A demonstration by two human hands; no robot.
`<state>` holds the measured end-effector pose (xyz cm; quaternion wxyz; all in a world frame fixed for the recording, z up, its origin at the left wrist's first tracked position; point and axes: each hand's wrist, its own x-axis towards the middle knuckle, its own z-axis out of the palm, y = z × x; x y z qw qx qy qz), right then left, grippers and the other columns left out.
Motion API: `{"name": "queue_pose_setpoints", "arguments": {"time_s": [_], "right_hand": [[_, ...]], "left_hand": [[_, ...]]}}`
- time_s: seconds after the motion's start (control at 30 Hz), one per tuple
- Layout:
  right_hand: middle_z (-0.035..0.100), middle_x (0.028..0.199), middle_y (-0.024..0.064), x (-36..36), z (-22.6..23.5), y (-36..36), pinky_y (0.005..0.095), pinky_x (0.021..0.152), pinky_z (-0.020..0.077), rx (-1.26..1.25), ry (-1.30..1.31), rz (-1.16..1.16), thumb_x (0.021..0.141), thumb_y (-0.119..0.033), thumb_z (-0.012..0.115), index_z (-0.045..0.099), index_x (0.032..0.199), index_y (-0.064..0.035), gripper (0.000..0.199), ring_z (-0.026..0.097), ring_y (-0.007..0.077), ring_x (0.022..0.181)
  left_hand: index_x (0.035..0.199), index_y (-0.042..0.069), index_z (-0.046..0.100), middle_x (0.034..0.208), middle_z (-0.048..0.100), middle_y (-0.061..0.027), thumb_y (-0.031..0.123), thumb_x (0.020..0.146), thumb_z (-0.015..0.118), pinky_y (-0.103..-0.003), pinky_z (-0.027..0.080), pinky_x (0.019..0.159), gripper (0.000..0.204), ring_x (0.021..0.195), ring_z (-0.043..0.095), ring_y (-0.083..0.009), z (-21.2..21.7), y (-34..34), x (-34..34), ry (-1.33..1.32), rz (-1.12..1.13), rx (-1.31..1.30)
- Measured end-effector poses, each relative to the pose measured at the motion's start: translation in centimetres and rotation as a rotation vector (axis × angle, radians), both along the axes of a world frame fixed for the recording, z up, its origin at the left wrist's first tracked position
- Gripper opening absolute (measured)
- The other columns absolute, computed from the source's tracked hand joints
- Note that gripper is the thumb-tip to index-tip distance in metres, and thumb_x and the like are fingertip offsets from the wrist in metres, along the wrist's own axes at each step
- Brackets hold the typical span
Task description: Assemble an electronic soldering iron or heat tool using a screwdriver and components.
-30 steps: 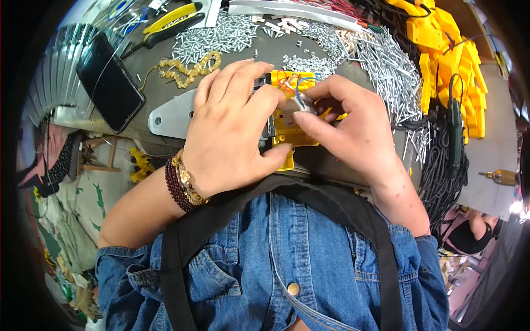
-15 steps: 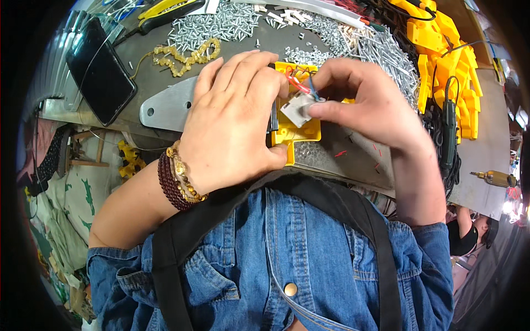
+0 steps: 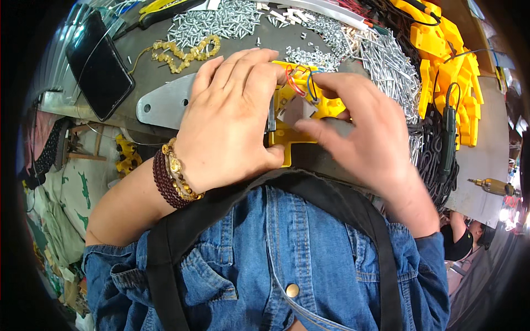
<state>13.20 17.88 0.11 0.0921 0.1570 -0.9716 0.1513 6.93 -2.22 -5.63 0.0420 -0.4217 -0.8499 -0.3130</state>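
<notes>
The left hand [image 3: 232,118] lies palm down over the left side of a yellow plastic part [image 3: 295,124], fingers spread flat and thumb hooked under its near edge, grasping it. The right hand [image 3: 367,138] covers the part's right side, and its fingertips [image 3: 306,126] pinch a small grey plate [image 3: 295,110] pressed against the part. Red and blue wires [image 3: 301,83] loop out of the part's top. The part sits at the near edge of the worktop [image 3: 149,38], partly over a flat metal plate [image 3: 160,105]. Loose screws [image 3: 221,22] are heaped along the far edge. More yellow parts [image 3: 441,55] are stacked at the far right corner. A black phone [image 3: 99,66] lies at the left edge, beside a string of amber beads [image 3: 185,52].
</notes>
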Motion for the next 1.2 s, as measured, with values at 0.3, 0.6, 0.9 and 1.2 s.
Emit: {"name": "queue_pose_setpoints", "arguments": {"time_s": [0.3, 0.6, 0.9, 1.2], "right_hand": [[0.063, 0.091, 0.0091, 0.7, -1.2, -1.3, 0.0402, 0.074, 0.0527, 0.074, 0.067, 0.008, 0.065, -0.015, 0.081, 0.058, 0.112, -0.0082, 0.053, 0.063, 0.0298, 0.085], [0.068, 0.091, 0.0094, -1.5, -1.1, 1.5, 0.0412, 0.073, 0.0541, -0.037, 0.025, 0.252, 0.066, -0.014, 0.08, 0.065, 0.114, -0.0098, 0.05, 0.066, 0.0296, 0.085], [0.068, 0.087, 0.0092, -3.8, 0.4, 2.8, 0.0423, 0.073, 0.0536, -0.05, -0.125, 0.44, 0.066, -0.013, 0.078, 0.066, 0.109, -0.007, 0.044, 0.067, 0.0317, 0.084], [0.064, 0.091, 0.0136, -3.6, 1.6, 1.1, 0.0439, 0.076, 0.0515, 0.2, -0.211, 0.38, 0.071, -0.011, 0.073, 0.066, 0.11, -0.0045, 0.04, 0.063, 0.0348, 0.088]], "left_hand": [[0.127, 0.004, 0.045, 0.141, 0.048, -0.0169, 0.016, 0.056, 0.08, -0.047, 0.03, 0.112, 0.08, 0.13, 0.046, -0.0357, -0.2, 0.0, -0.1, 0.003, -0.014, 0.036], [0.128, 0.003, 0.043, 0.139, 0.049, -0.0173, 0.018, 0.058, 0.082, -0.047, 0.03, 0.112, 0.081, 0.131, 0.046, -0.0349, -0.5, 0.1, 0.0, 0.036, 0.006, 0.059], [0.131, 0.004, 0.042, 0.138, 0.049, -0.0176, 0.021, 0.058, 0.084, -0.046, 0.03, 0.112, 0.086, 0.131, 0.047, -0.0347, -0.3, 0.2, -0.1, 0.0, 0.002, 0.074], [0.143, 0.002, 0.038, 0.134, 0.053, -0.0204, 0.027, 0.06, 0.087, -0.043, 0.04, 0.106, 0.1, 0.125, 0.051, -0.0379, 1.8, -1.2, -3.1, -0.038, -0.131, -0.142]]}}
